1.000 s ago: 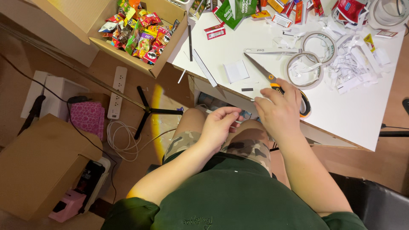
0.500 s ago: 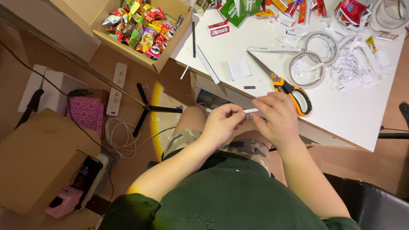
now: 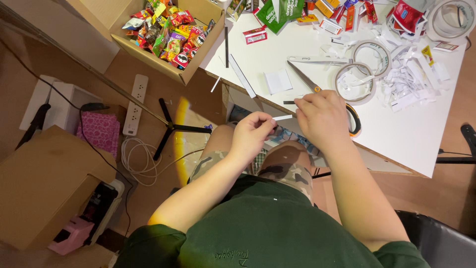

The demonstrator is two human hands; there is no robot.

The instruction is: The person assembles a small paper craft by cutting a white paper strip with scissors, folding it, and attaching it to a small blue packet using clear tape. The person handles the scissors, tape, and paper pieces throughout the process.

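My left hand [image 3: 254, 133] pinches one end of a thin white paper strip [image 3: 283, 118] just below the table's front edge. My right hand [image 3: 323, 118] is closed at the strip's other end, over the orange-handled scissors [image 3: 317, 84] that lie on the white table [image 3: 421, 134]; its palm hides part of the handles. Both hands sit above my lap. Two rolls of clear tape [image 3: 369, 53] lie on the table just beyond my right hand.
Torn white paper scraps [image 3: 409, 82], a white square pad [image 3: 277, 81], small packets [image 3: 342, 15] and a green bag [image 3: 277, 12] cover the table. An open cardboard box of snack packets [image 3: 168, 30] stands at the back left. On the floor: power strip [image 3: 135, 104], cables, tripod [image 3: 171, 126], cardboard box [image 3: 47, 188].
My right hand has lifted off the scissors' handles and come toward me. A white strip now spans between both hands, which have risen slightly toward the table edge.
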